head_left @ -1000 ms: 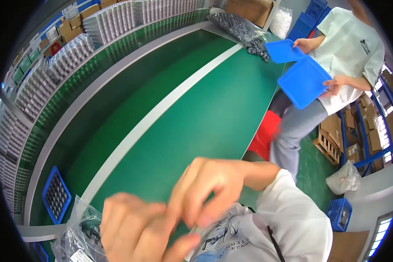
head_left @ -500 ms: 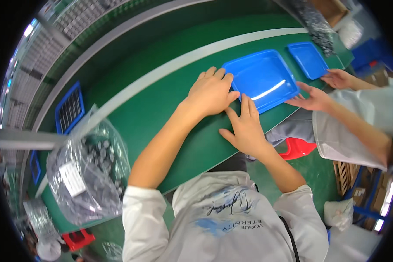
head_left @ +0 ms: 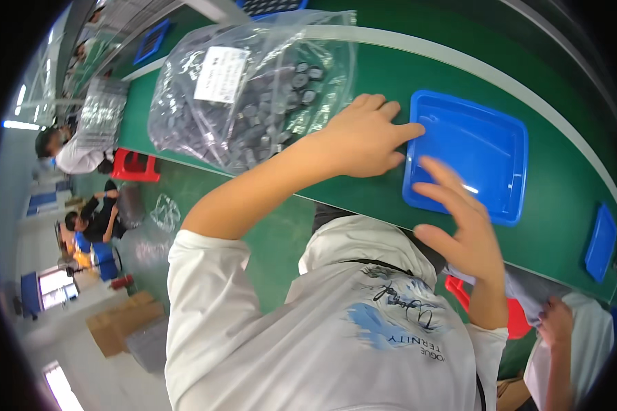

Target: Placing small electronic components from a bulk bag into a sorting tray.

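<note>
A blue shallow plastic tray lies on the green tabletop, a little right of the middle. My left hand is at its left side, fingers apart, one finger reaching to the rim. My right hand hovers over the near left corner of the tray, blurred by motion, with its fingers spread and nothing in them. To the left of my left hand lies a large clear plastic bag with a white label, full of small dark grey round parts.
A second blue tray is at the far right of the green table. Another person's hand shows at lower right, near a red stool. A blue tray of dark parts stands behind the bag. People sit farther left.
The view has swung left, bringing the bag closer to the middle. The other person's hand is now away from the large tray. My right hand has shifted over the tray's near edge.
</note>
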Demonstrator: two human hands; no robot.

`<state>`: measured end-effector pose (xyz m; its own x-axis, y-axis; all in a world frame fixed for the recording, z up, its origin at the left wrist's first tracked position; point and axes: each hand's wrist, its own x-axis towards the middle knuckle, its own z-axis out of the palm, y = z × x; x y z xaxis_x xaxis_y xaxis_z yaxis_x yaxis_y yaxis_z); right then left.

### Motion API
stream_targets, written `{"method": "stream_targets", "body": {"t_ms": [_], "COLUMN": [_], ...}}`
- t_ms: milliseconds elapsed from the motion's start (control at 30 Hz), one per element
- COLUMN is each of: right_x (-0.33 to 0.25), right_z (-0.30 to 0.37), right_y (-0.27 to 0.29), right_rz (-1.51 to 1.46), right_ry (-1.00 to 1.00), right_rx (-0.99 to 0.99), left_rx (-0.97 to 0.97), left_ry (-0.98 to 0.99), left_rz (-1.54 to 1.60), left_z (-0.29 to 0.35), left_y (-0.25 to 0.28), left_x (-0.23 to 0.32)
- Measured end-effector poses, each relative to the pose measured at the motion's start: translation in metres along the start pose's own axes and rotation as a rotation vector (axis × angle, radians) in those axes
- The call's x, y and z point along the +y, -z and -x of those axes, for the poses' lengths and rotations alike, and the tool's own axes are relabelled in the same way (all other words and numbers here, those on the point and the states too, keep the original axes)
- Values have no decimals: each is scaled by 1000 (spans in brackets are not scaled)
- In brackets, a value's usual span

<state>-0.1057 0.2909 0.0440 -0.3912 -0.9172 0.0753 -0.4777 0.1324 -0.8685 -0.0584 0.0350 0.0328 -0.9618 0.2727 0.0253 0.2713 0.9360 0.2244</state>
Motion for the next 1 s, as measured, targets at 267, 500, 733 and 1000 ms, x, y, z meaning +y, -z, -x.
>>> {"method": "stream_targets", "body": {"t_ms": [267, 500, 733, 1000], "right_x": [47, 44, 43, 48], "right_z": [22, 15, 25, 35], "right_y": [33, 12, 13, 19], "right_rz": [767, 760, 681, 658], "right_ry": [-244, -361, -370, -234], "right_rx": [230, 351, 360, 280], "left_rx": [296, 21, 299, 485], "left_ry": [838, 792, 779, 817], "left_rz": [-185, -104, -95, -34], "left_z": [94, 29, 39, 34], "left_y": [24, 9, -9, -14], "left_x": [-125, -86, -77, -86]}}
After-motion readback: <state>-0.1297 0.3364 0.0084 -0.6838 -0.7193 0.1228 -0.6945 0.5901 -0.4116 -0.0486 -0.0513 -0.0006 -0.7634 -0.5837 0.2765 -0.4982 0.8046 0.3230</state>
